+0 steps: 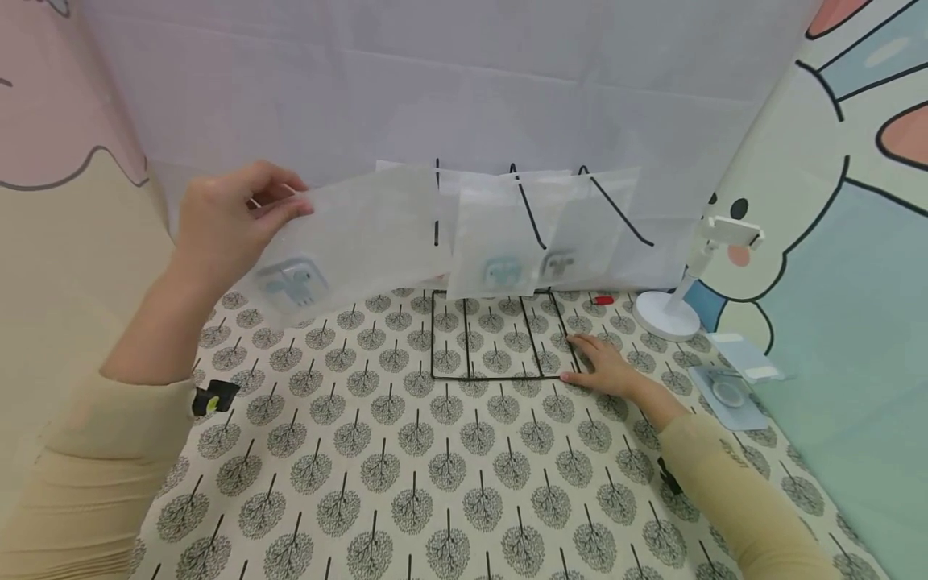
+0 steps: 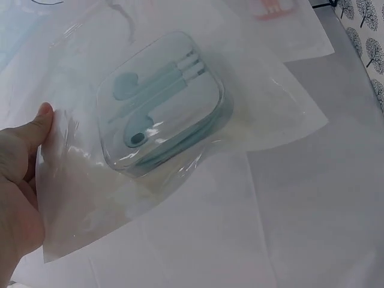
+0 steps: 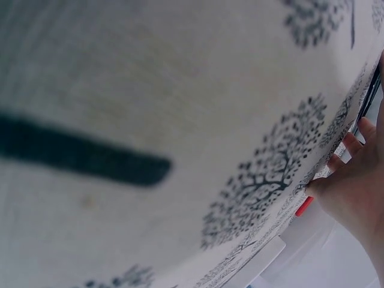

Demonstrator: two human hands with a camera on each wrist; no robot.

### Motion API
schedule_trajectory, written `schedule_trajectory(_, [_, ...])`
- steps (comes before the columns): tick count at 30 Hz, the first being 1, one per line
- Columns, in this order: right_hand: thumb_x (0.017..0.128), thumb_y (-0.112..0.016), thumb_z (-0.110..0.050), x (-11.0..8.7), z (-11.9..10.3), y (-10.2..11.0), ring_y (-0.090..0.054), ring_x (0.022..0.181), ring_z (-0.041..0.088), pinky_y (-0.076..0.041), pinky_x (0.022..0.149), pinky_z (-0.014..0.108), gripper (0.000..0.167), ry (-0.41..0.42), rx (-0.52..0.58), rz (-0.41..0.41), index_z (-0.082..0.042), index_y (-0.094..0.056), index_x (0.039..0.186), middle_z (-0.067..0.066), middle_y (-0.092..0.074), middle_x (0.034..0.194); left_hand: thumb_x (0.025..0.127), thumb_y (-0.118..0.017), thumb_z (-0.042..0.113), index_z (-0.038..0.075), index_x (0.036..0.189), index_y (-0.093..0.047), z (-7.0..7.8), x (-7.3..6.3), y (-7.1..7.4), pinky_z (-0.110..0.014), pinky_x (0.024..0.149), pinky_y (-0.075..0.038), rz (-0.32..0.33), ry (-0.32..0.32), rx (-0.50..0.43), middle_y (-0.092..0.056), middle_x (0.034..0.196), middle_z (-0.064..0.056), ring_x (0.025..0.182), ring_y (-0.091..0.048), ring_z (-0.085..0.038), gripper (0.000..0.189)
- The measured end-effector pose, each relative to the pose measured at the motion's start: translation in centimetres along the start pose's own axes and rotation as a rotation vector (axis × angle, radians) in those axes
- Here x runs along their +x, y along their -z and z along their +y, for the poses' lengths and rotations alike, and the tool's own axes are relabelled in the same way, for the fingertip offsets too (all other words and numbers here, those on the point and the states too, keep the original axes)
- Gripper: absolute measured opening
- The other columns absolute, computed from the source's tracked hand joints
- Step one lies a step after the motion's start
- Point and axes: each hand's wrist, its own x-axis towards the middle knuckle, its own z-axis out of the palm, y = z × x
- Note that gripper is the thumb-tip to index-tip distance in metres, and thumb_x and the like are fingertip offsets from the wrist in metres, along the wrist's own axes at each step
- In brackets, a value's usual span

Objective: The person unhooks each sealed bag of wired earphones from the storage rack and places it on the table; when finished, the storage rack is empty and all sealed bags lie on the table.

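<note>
My left hand pinches the edge of a translucent plastic bag. Inside that bag is a clear case of wired earphones. The bag stretches rightward to the left hook of a black wire rack; whether it is threaded on the hook cannot be made out. Two similar bags of earphones, one with a bluish case and one with a dark case, hang at the other hooks. Low on the right, my right hand rests with extended fingers at the side of the rack's wire base.
A white phone stand stands at the back right, near a small red object. Closer along the right edge lies a pale packet with a round disc. A tree-print cloth covers the table, and a white sheet hangs behind.
</note>
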Motion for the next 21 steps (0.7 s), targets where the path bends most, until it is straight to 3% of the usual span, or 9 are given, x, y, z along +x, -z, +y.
schedule_trajectory(7, [0.087,-0.062,-0.049,0.1,0.0,-0.1,-0.021,0.135,0.049,-0.015,0.108,0.068,0.083,-0.001,-0.003,0.003,-0.003,-0.029,0.147,0.026,-0.024,0.15,0.079,-0.075,0.012,0.003,0.088,-0.071,0.6,-0.2,0.6,-0.001,0.063,-0.037,0.025,-0.039,-0.007,-0.072,0.079,-0.012,0.065,-0.042,0.025,0.014])
schedule_trajectory(16, [0.087,-0.062,-0.049,0.1,-0.2,0.0,-0.021,0.135,0.049,-0.015,0.108,0.067,0.082,0.011,-0.001,0.006,-0.001,-0.029,0.146,0.027,-0.024,0.15,0.077,-0.077,0.01,0.005,0.088,-0.073,0.4,-0.6,1.2,-0.003,0.062,-0.04,0.01,-0.001,-0.059,-0.072,0.077,-0.01,0.063,-0.048,0.018,0.013])
schedule_trajectory(21, [0.087,-0.062,-0.048,0.1,-0.2,0.1,-0.022,0.135,0.049,-0.014,0.108,0.068,0.082,0.012,0.006,0.007,-0.002,-0.029,0.146,0.026,-0.024,0.15,0.075,-0.078,0.009,0.006,0.086,-0.074,0.3,-1.1,1.4,-0.005,0.06,-0.041,0.004,0.027,-0.102,-0.063,0.073,0.026,0.061,-0.051,0.011,0.012])
